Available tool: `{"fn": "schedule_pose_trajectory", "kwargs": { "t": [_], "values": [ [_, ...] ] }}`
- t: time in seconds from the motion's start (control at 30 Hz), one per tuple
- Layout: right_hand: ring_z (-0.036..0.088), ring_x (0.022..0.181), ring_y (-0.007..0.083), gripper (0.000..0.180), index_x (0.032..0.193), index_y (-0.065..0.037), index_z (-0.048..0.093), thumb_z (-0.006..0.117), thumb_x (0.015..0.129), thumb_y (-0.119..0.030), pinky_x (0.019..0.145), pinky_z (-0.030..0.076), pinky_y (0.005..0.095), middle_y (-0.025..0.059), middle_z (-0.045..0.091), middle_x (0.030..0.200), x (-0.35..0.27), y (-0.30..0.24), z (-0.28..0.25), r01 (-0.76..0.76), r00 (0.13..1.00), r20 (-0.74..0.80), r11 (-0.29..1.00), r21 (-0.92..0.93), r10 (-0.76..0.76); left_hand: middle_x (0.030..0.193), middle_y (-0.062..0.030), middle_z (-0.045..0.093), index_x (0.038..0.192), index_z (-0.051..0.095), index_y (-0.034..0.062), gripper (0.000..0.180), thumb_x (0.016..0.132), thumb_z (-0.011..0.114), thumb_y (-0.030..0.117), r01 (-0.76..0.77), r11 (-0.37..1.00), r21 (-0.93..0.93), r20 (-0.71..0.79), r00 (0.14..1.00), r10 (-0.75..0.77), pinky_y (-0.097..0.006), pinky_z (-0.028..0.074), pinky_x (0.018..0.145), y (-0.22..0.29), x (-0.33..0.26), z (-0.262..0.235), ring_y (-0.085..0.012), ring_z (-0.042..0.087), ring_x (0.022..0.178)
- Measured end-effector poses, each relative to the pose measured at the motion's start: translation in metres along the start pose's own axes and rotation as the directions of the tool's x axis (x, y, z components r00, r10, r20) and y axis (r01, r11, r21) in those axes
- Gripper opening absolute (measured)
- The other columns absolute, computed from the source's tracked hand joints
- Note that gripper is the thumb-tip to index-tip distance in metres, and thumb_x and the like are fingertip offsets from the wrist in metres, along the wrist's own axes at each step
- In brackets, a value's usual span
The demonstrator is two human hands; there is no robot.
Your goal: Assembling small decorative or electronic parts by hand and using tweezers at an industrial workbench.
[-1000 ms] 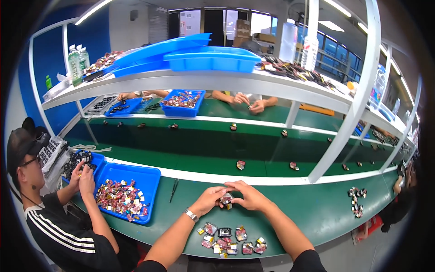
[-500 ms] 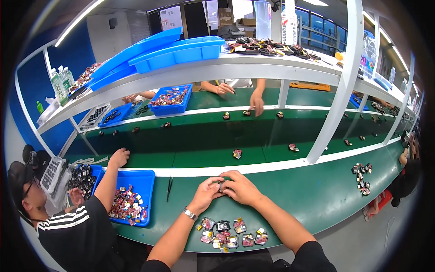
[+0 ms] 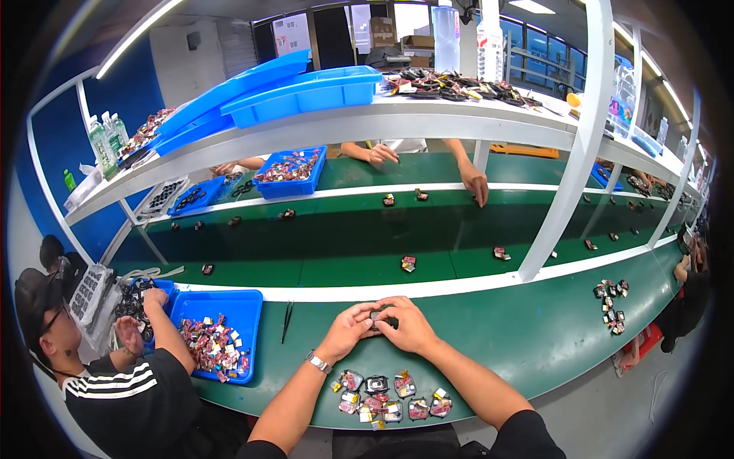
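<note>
Over the green bench, my left hand [image 3: 345, 330] and my right hand [image 3: 407, 323] come together with fingers closed around a small dark housing [image 3: 375, 320]. The fingers cover most of it. Nearer to me lies a cluster of small black-framed electronic modules [image 3: 373, 399] with red, white and yellow parts; one black housing [image 3: 375, 384] among them has a pale centre. A pair of dark tweezers [image 3: 287, 321] lies to the left of my hands.
At left, a blue tray [image 3: 257, 321] holds many loose red and white parts, beside a seated co-worker [image 3: 130, 382]. Beyond a white rail [image 3: 367, 288] runs a belt with scattered modules [image 3: 408, 264]. A white post [image 3: 569, 161] rises right of my hands; more modules [image 3: 610, 306] sit far right.
The co-worker at left has drawn a hand back from the belt to the trays; a module shows there. Across the belt, another person's hand has moved right. Belt modules shifted slightly right. My hands stay together.
</note>
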State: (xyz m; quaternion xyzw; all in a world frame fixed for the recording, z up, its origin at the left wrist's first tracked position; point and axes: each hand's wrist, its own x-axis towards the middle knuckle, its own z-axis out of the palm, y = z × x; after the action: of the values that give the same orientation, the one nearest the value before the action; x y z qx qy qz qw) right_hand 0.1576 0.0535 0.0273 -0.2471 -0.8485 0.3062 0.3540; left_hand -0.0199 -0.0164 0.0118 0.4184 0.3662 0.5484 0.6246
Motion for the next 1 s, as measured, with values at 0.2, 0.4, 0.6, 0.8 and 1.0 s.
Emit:
{"fn": "schedule_pose_trajectory", "kwargs": {
  "t": [0.2,0.4,0.6,0.8,1.0],
  "values": [
    [0.054,0.114,0.0296,0.01,0.085,-0.005,0.071,0.067,0.081,-0.014,0.097,0.044,0.0386,0.01,0.062,0.116,-0.003,-0.005,-0.002,0.035,0.997,-0.067,0.999,0.042,-0.032,0.116,-0.0085,0.061,0.128,0.048,0.0007,0.03,0.099,0.049,0.008,-0.001,1.0,0.018,-0.075,0.997,0.002,-0.033,0.053,0.093,-0.002,-0.001,0.001,-0.0164,0.061,0.107],
    [0.054,0.113,0.0286,0.01,0.086,-0.006,0.071,0.068,0.08,-0.013,0.095,0.046,0.0387,0.0092,0.062,0.116,-0.007,-0.008,0.012,-0.022,0.984,-0.175,1.0,0.01,0.023,0.113,-0.0085,0.062,0.124,0.05,0.0012,0.027,0.098,0.052,0.01,0.004,0.998,-0.068,-0.056,0.998,-0.008,-0.034,0.053,0.093,-0.003,0.001,-0.003,-0.0172,0.061,0.107],
    [0.055,0.112,0.0279,0.011,0.088,-0.007,0.072,0.069,0.079,-0.012,0.095,0.046,0.0374,0.0088,0.062,0.116,-0.008,-0.003,0.009,0.024,0.99,-0.136,1.0,0.003,-0.024,0.115,-0.0091,0.062,0.123,0.049,0.0015,0.027,0.098,0.053,0.011,-0.022,0.997,-0.072,-0.038,0.999,0.019,-0.034,0.053,0.092,-0.005,0.001,-0.005,-0.0176,0.061,0.108],
    [0.056,0.11,0.0277,0.013,0.092,-0.008,0.074,0.07,0.079,-0.012,0.095,0.047,0.0382,0.0082,0.064,0.114,-0.01,0.0,0.013,0.006,0.983,-0.182,0.998,0.056,0.004,0.115,-0.01,0.062,0.121,0.049,0.0021,0.025,0.098,0.053,0.011,-0.039,0.997,-0.071,-0.035,0.999,0.036,-0.034,0.052,0.093,-0.006,0.001,-0.002,-0.0179,0.061,0.108],
    [0.058,0.109,0.0289,0.015,0.093,-0.01,0.074,0.07,0.079,-0.012,0.094,0.047,0.0388,0.008,0.065,0.114,-0.008,0.004,0.013,-0.027,0.991,-0.125,0.995,0.095,0.039,0.119,-0.0115,0.061,0.12,0.05,0.0019,0.023,0.098,0.053,0.009,-0.031,0.999,-0.039,-0.04,0.999,0.029,-0.034,0.052,0.093,-0.008,0.002,-0.006,-0.0186,0.061,0.11]
  ]
}}
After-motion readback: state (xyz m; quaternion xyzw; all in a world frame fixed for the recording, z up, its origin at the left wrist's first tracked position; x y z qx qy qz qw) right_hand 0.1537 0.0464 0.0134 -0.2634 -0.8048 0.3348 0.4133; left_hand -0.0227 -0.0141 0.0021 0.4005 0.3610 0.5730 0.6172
